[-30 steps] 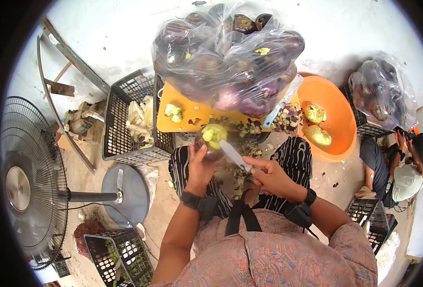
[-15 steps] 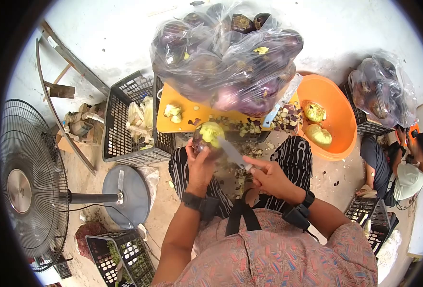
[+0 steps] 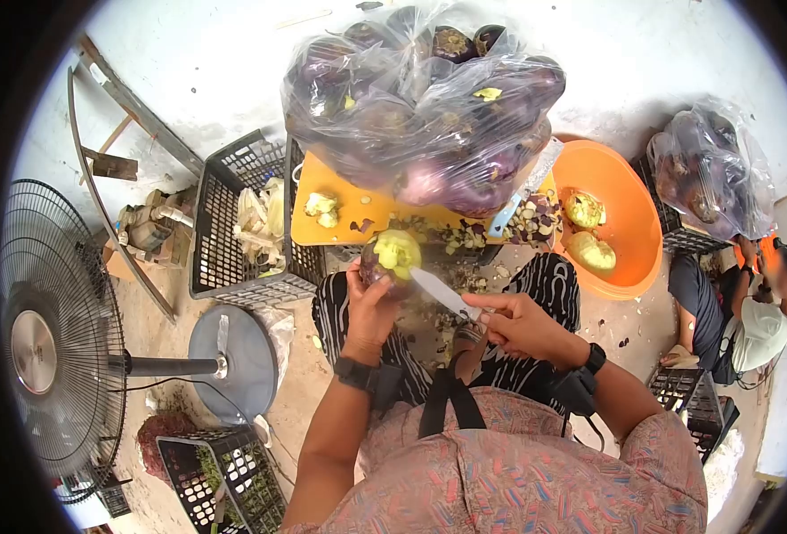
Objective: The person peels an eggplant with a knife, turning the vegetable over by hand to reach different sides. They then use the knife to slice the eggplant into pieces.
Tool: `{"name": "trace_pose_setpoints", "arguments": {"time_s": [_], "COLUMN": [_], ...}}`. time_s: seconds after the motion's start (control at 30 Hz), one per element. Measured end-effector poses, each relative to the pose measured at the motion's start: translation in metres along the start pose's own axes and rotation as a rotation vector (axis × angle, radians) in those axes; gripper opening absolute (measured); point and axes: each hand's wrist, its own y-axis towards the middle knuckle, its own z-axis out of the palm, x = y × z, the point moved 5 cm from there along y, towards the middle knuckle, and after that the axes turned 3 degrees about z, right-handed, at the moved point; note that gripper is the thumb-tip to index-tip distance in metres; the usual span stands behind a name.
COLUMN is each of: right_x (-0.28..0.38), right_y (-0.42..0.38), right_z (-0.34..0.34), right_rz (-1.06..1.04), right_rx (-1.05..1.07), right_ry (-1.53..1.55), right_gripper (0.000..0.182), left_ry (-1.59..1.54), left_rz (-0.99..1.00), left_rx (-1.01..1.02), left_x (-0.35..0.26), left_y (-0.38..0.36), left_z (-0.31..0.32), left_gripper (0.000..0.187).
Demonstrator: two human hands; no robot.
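My left hand (image 3: 373, 313) grips a round purple eggplant (image 3: 396, 255) above my lap. Its top is pared to yellow-green flesh, while dark skin remains below. In my right hand (image 3: 529, 327) is a knife (image 3: 442, 293), held by the handle, its tip at the right edge of the pared flesh. Just beyond the eggplant lies an orange-yellow board (image 3: 338, 230) with a pared piece (image 3: 320, 206) and scattered peelings (image 3: 460, 237). On the board rests a big clear bag of eggplants (image 3: 420, 125). A pale blue-handled tool (image 3: 506, 214) lies beside the bag.
To the right, an orange basin (image 3: 645, 227) holds pared eggplants (image 3: 592, 252). Black crates (image 3: 224, 283) and a standing fan (image 3: 60, 347) are on the left. Another bag of eggplants (image 3: 709, 169) and a seated person (image 3: 758, 329) are at far right.
My right hand has shifted slightly right and down, drawing the knife tip from the pared top to its right edge. My left hand and the eggplant have barely moved.
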Motion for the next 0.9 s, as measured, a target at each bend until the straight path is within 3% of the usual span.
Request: {"name": "trace_pose_setpoints", "arguments": {"time_s": [0.27,0.37,0.43,0.47,0.57,0.67,0.83,0.9], "right_x": [-0.005,-0.010,-0.003,-0.007,0.001,-0.001,-0.013,-0.016], "right_y": [0.001,0.010,0.016,0.015,0.007,0.006,0.005,0.009], "right_z": [0.015,0.005,-0.003,-0.009,-0.009,-0.006,0.014,0.022], "right_rz": [0.102,-0.003,-0.332,-0.332,-0.196,-0.134,0.140,0.153], "right_rx": [0.027,-0.053,-0.071,-0.072,-0.026,-0.037,0.095,0.118], "right_ry": [0.259,0.056,-0.275,-0.275,-0.267,-0.186,0.285,0.408], "right_gripper": [0.042,0.041,0.040,0.040,0.038,0.039,0.045,0.045], "left_ry": [0.045,0.092,0.086,0.052,-0.133,-0.027,-0.027,0.189], "left_rz": [0.050,0.038,0.006,-0.028,-0.118,-0.033,0.004,0.059], "left_rx": [0.001,0.012,0.049,0.024,0.033,-0.043,-0.121,-0.031], "left_x": [0.002,-0.001,-0.004,-0.003,0.001,0.002,0.004,0.004], "left_y": [0.000,-0.001,-0.003,-0.004,0.001,-0.001,0.001,0.002], "left_z": [0.000,-0.001,0.004,0.002,0.001,0.002,-0.005,-0.006], "left_gripper": [0.057,0.062,0.065,0.063,0.056,0.050,0.048,0.049]}}
